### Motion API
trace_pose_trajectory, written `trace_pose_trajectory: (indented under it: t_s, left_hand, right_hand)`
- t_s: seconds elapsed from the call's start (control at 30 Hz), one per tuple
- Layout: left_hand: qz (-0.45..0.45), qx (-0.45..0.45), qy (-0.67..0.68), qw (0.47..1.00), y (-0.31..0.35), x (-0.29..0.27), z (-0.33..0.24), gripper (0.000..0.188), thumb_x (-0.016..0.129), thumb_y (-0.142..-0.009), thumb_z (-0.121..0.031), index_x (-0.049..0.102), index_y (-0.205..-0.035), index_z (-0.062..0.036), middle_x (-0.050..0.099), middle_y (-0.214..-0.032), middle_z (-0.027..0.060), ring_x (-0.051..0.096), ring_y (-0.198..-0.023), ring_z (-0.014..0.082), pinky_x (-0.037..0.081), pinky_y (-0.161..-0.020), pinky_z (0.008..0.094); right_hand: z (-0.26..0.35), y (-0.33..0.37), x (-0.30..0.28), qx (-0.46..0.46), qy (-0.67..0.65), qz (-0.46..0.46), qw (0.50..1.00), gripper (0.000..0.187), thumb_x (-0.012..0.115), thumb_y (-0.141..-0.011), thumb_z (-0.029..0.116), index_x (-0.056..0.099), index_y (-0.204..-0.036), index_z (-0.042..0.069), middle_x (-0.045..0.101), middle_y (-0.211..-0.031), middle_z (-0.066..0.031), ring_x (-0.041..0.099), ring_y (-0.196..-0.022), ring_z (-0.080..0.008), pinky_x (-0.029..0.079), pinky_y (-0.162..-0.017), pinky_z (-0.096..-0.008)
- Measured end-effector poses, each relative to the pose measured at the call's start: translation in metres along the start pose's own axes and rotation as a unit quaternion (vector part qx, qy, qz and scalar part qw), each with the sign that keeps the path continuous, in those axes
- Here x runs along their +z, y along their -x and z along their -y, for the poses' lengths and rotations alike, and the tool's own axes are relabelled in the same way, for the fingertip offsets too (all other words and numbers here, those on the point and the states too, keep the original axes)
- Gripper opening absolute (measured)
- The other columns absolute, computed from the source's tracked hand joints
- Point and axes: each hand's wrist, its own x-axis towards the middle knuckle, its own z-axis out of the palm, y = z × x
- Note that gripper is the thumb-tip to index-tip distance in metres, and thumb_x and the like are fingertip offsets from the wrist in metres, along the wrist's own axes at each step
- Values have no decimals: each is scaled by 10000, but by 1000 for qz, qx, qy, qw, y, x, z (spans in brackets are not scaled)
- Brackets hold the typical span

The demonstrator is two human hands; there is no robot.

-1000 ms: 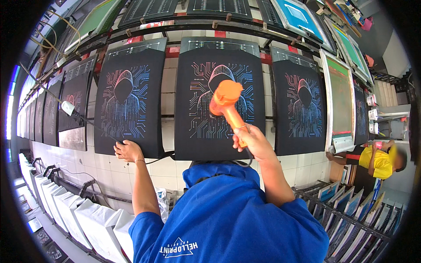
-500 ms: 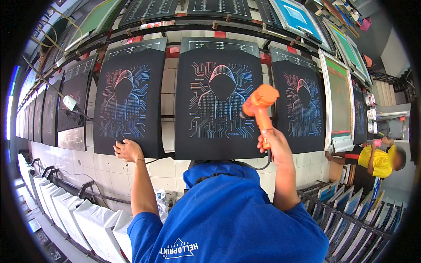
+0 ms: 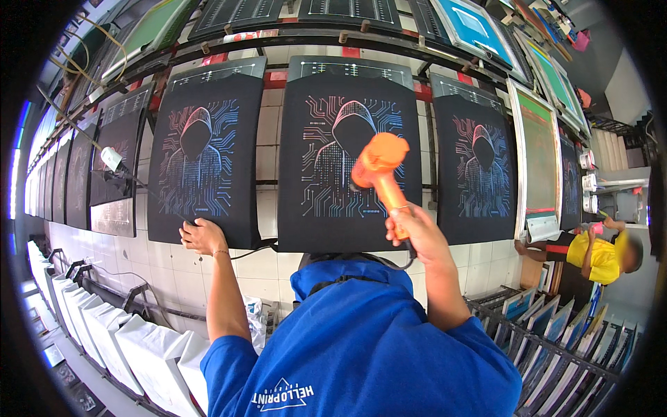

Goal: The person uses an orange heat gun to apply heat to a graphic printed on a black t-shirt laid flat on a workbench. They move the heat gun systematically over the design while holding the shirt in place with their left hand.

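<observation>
My right hand (image 3: 419, 233) is wrapped round the handle of an orange hair dryer (image 3: 382, 167), slightly blurred, held over the middle black T-shirt (image 3: 347, 233). That shirt lies flat on a board and bears a red-to-blue print of a hooded figure among circuit lines; the dryer covers part of it. At the lower edge of the left black T-shirt (image 3: 201, 226), my left hand (image 3: 203, 237) has its fingers curled round a thin dark power cord (image 3: 163, 201). This cord runs up left toward a white plug connector (image 3: 111, 158). A third printed T-shirt (image 3: 479, 226) lies to the right.
Further shirt boards (image 3: 76, 177) continue left. A metal rail (image 3: 313, 44) crosses behind the boards. Right stands a framed green screen (image 3: 538, 153); beyond it is a person in yellow (image 3: 594, 254). White-covered boards (image 3: 149, 351) line the lower left, and a rack of frames (image 3: 556, 326) the lower right.
My right hand has swung the hair dryer left, from the right edge of the middle shirt to over its print. My left hand has stayed nearly still.
</observation>
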Motion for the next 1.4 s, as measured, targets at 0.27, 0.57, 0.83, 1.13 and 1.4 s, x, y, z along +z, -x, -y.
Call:
trace_pose_trajectory:
  t_s: [0.27,0.57,0.83,1.13,1.4]
  left_hand:
    - [-7,7,3,1000,-2,7,2,467,404,-935,-311,473,-1351,-109,394,-1458,97,316,-1348,339,390,-1028,509]
    - [3,12,4,1000,1,1,0,478,408,-937,-321,464,-1362,-111,381,-1468,93,301,-1356,333,373,-1041,510]
    - [3,2,4,1000,0,4,2,480,415,-940,-325,460,-1369,-115,378,-1473,90,301,-1359,321,367,-1046,505]
    - [10,-5,5,1000,3,-2,-3,475,417,-940,-327,466,-1366,-124,378,-1475,88,289,-1367,301,362,-1050,502]
    - [4,-2,5,1000,2,1,1,479,418,-938,-333,464,-1368,-127,371,-1475,84,288,-1369,301,359,-1052,506]
  right_hand:
    - [-3,25,-48,-39,-16,-189,981,261,598,-918,286,556,-973,34,601,-769,-49,603,-623,-128,477,-507,-241]
    - [-7,39,-57,-12,3,-152,988,242,599,-919,277,553,-947,41,601,-739,-41,607,-595,-130,471,-503,-241]
    - [-6,57,-55,3,25,-145,989,277,603,-916,289,551,-985,27,593,-738,-38,611,-597,-135,470,-503,-246]
    - [-1,39,-60,-12,26,-139,990,273,592,-922,286,561,-987,23,591,-743,-36,607,-603,-129,476,-511,-242]
    - [5,27,-49,-1,36,-110,993,263,603,-910,275,571,-957,19,594,-742,-38,604,-605,-130,476,-522,-251]
